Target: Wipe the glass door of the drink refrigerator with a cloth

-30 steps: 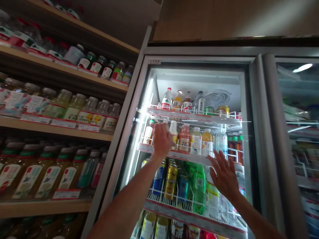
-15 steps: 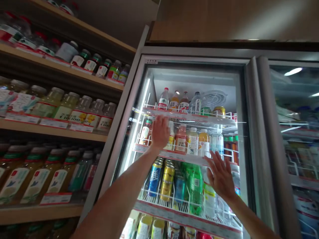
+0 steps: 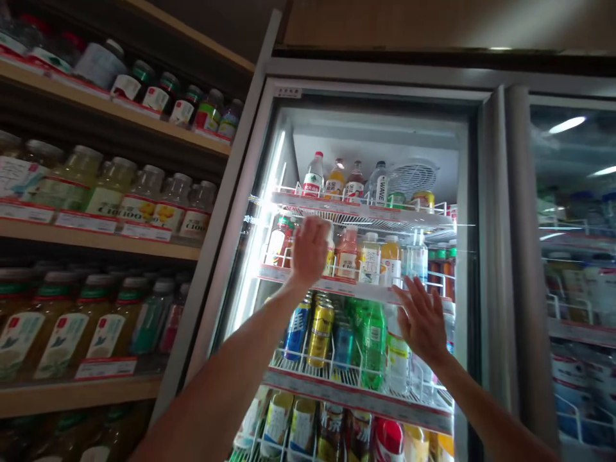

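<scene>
My left hand is raised, empty and flat, before the second shelf of a lit drinks fridge. Behind it are a dark bottle with a white label and a red-pink bottle, partly covered. Lower and to the right, my right hand is also empty, its fingers spread. It overlaps the view of a clear bottle and the shelf edge. Faint reflections lie across the glass front. Whether either palm touches the glass, I cannot tell.
Beer cans and a green soda bottle stand on the third shelf. More bottles fill the wooden shelves on the left. A second glass door is at the right, with a wooden panel above.
The view has tilted slightly down, so the fridge and side shelves sit higher and more of the bottom row shows. Both hands stay open, in nearly the same places in the picture.
</scene>
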Available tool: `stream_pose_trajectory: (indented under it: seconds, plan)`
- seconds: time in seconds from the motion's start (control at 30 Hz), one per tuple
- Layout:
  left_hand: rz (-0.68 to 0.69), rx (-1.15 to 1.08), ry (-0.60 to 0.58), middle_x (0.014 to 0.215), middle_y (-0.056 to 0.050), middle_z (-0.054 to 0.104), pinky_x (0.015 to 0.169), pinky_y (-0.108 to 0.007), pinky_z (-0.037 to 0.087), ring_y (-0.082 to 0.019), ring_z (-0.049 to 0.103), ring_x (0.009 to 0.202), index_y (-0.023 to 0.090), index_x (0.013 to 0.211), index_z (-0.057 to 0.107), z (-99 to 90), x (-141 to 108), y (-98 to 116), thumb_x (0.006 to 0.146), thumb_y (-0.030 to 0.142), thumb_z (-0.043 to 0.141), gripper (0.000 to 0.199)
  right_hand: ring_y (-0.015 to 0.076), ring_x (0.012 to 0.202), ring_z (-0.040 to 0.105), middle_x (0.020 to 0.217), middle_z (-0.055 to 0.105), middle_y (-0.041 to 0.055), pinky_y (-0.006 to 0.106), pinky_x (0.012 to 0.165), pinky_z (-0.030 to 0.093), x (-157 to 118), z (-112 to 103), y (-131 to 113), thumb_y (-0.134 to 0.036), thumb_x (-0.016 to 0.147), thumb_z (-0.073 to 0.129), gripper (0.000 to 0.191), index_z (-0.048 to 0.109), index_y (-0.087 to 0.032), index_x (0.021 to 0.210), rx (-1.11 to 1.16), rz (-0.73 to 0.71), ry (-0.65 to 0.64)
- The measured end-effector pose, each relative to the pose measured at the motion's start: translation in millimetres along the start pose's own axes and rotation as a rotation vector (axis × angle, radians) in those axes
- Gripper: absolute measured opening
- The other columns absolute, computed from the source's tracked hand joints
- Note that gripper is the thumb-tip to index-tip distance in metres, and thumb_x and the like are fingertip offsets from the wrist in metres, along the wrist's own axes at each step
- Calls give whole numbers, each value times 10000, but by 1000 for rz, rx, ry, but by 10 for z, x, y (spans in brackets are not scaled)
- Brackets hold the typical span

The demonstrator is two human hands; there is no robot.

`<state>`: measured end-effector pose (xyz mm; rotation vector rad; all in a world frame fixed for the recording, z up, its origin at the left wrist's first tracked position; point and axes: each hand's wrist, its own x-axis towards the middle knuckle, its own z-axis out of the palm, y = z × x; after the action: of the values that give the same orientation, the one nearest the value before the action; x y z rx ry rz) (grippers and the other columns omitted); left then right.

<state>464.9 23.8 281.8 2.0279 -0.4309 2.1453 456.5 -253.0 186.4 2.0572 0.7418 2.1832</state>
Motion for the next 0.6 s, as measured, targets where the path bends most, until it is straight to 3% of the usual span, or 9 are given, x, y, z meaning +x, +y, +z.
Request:
stream_pose_trajectory:
  seconds: [0.07, 0.13, 0.2, 0.3, 0.37, 0.43, 0.53, 0.6]
  plan:
    - [278, -55, -89, 1455, -37, 384, 1114, -437, 274, -212, 270, 1382, 245, 1332, 439, 103, -188, 361, 896, 233, 356, 444, 229, 1374, 303, 1485, 349, 32, 464, 1139, 170, 1, -10, 6, -201, 887, 451, 557, 320, -319, 1415, 16, 0, -6]
    - [347, -85, -126, 1454, -14, 387, 1130, -422, 252, -188, 264, 1386, 279, 1341, 427, 111, -293, 449, 896, 230, 357, 453, 229, 1372, 308, 1488, 343, 28, 461, 1139, 173, 2, -13, 11, -194, 886, 446, 564, 313, -323, 1419, 15, -3, -6]
    - [198, -73, -96, 1448, -35, 394, 1121, -456, 261, -208, 271, 1383, 272, 1341, 433, 23, -271, 214, 894, 219, 345, 459, 232, 1369, 314, 1487, 345, 33, 465, 1134, 181, 1, -8, 13, -186, 885, 439, 566, 311, -319, 1420, -2, -6, -1]
    - [-223, 8, 60, 1457, -142, 354, 1078, -547, 282, -306, 254, 1381, 156, 1352, 420, -131, -123, -292, 893, 245, 345, 474, 235, 1365, 322, 1482, 354, 35, 469, 1127, 192, -1, 5, 8, -188, 880, 441, 561, 323, -312, 1415, -28, -3, 7]
    - [-360, 28, 114, 1454, -192, 337, 1064, -563, 286, -337, 250, 1376, 95, 1353, 405, -153, -117, -339, 893, 249, 343, 488, 234, 1368, 315, 1488, 343, 33, 465, 1127, 190, -4, 5, 6, -192, 876, 445, 567, 322, -307, 1417, -36, 1, 4]
    - [-254, -10, 69, 1445, -169, 364, 1070, -523, 300, -304, 274, 1372, 124, 1336, 431, -101, -268, -54, 894, 226, 334, 465, 234, 1371, 310, 1494, 332, 32, 458, 1128, 185, -8, -3, 8, -196, 873, 444, 565, 328, -307, 1415, -33, 0, -2]
    - [187, -101, -78, 1431, -65, 416, 1090, -438, 309, -218, 297, 1370, 239, 1326, 447, 4, -660, 543, 903, 213, 335, 438, 231, 1364, 324, 1479, 362, 31, 450, 1127, 184, -11, -21, 19, -197, 875, 435, 524, 382, -305, 1386, -15, 4, -12]
    - [320, -103, -124, 1431, -23, 423, 1099, -408, 298, -190, 303, 1368, 273, 1323, 446, -1, -870, 641, 911, 233, 346, 425, 229, 1358, 336, 1456, 401, 39, 450, 1122, 193, -11, -27, 25, -200, 877, 431, 487, 428, -291, 1355, -11, 13, -17]
